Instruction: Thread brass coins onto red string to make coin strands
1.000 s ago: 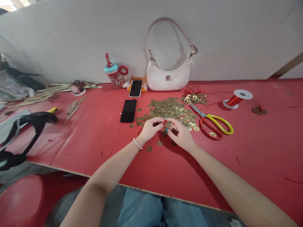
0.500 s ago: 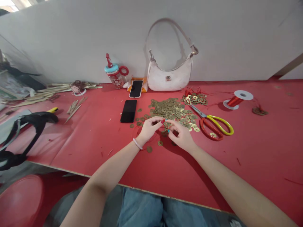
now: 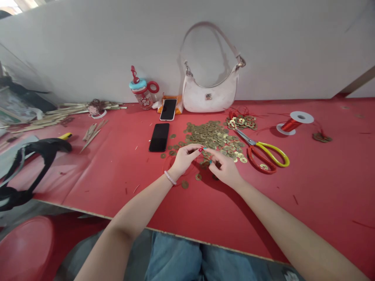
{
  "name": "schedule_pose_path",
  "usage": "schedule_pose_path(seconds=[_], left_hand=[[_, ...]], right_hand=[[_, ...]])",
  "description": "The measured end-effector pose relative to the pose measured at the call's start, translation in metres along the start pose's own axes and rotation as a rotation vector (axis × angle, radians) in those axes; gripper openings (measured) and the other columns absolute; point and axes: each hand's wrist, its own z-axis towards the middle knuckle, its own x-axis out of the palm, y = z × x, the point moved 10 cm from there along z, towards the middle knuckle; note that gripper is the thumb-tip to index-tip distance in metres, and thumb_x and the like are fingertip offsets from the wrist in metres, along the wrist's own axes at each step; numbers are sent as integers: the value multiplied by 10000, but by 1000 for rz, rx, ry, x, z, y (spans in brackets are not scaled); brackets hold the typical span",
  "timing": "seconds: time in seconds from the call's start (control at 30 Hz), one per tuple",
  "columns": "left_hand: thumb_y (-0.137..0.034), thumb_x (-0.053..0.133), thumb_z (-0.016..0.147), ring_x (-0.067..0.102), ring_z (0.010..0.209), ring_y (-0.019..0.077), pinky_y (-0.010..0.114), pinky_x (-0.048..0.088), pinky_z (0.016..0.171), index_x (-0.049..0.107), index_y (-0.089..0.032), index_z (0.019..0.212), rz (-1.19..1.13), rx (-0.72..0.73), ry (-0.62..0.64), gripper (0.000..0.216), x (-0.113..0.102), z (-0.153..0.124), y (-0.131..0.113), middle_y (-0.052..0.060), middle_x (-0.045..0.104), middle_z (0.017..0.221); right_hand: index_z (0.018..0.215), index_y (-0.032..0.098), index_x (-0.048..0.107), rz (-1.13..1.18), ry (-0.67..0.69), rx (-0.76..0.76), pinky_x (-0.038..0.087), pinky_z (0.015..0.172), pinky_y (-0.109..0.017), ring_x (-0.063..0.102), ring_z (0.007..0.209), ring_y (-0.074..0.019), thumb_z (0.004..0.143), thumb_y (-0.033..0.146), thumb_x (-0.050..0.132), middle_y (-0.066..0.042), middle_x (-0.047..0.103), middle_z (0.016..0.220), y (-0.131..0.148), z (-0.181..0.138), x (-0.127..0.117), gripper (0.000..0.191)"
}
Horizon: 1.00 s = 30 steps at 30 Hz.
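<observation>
My left hand (image 3: 187, 157) pinches a thin red cord between thumb and forefinger, just in front of a heap of brass coins (image 3: 206, 132) with holes in their middles. My right hand (image 3: 224, 166) meets it, its forefinger touching the left fingertips and its thumb held lower and apart. Whether the right fingers grip the cord too is too small to see. A loop of the red cord hangs below the left hand over the table. Loose coins (image 3: 184, 184) lie under both hands.
Scissors (image 3: 260, 152) with red and yellow handles lie right of the heap, near a spool of red cord (image 3: 294, 123). Strung coins (image 3: 241, 121) sit behind. A black phone (image 3: 159, 137), another phone (image 3: 168, 109), a cup (image 3: 142, 93) and a white handbag (image 3: 210, 91) stand or lie beyond.
My right thumb and forefinger have spread slightly apart, and the right hand has shifted a little. The left hand keeps its pinch in nearly the same place.
</observation>
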Motion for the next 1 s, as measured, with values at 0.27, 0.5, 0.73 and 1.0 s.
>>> schedule_pose_path(seconds=[0.27, 0.5, 0.73, 1.0], left_hand=[[-262, 617, 720, 593, 891, 163, 322, 427, 868, 677, -153, 846, -9, -3, -5, 177, -1, 1, 2, 69, 671, 934], [-263, 622, 712, 593, 879, 166, 323, 428, 855, 676, -150, 831, -11, -19, -12, 173, -2, 1, 4, 70, 671, 925], [-262, 600, 730, 590, 857, 161, 323, 437, 838, 662, -142, 838, 70, 10, 67, 173, 7, -1, -1, 77, 661, 913], [-244, 579, 760, 550, 988, 180, 336, 423, 892, 684, -168, 824, 232, 146, 150, 145, 18, -5, -15, 98, 593, 1050]], right_hand=[[1166, 167, 553, -62, 9, 4, 377, 496, -200, 349, 427, -75, 673, 107, 401, 69, 418, 488, -2, -1, 2, 519], [1191, 176, 529, -74, 56, -3, 392, 521, -206, 377, 437, -82, 670, 105, 406, 73, 420, 479, -2, -1, 5, 539], [1148, 197, 519, -65, -3, -27, 447, 585, -257, 512, 536, -123, 781, 146, 384, 8, 577, 638, -1, -1, 0, 394], [1026, 194, 563, -97, -86, -28, 471, 662, -290, 590, 710, -158, 804, 170, 419, -45, 632, 831, -3, 1, -7, 266]])
